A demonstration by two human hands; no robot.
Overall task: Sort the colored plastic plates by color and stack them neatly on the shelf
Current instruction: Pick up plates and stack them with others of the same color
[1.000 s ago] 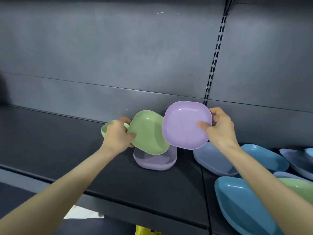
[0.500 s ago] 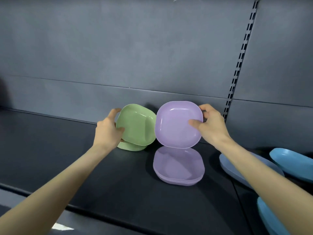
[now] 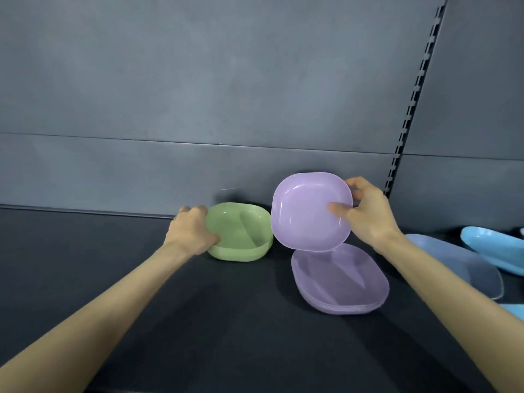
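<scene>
My left hand (image 3: 192, 231) grips the left rim of a green plate (image 3: 241, 231), which lies nearly flat on top of another green plate on the dark shelf (image 3: 141, 279), close to the back wall. My right hand (image 3: 365, 214) holds a purple plate (image 3: 309, 211) by its right edge, tilted up on edge with its hollow facing me. That plate hangs just above the back of a low stack of purple plates (image 3: 340, 282) lying on the shelf to the right of the green ones.
A pale blue-grey plate (image 3: 459, 262) and a bright blue plate (image 3: 493, 245) lie on the shelf at the right, with another blue edge (image 3: 514, 310) at the frame's border. A slotted upright (image 3: 411, 109) runs up the grey back panel.
My left hand has lowered the green plate from tilted to nearly flat on the green one beneath. The purple plate stays tilted in my right hand. The view shifted left, pushing the blue plates to the edge.
</scene>
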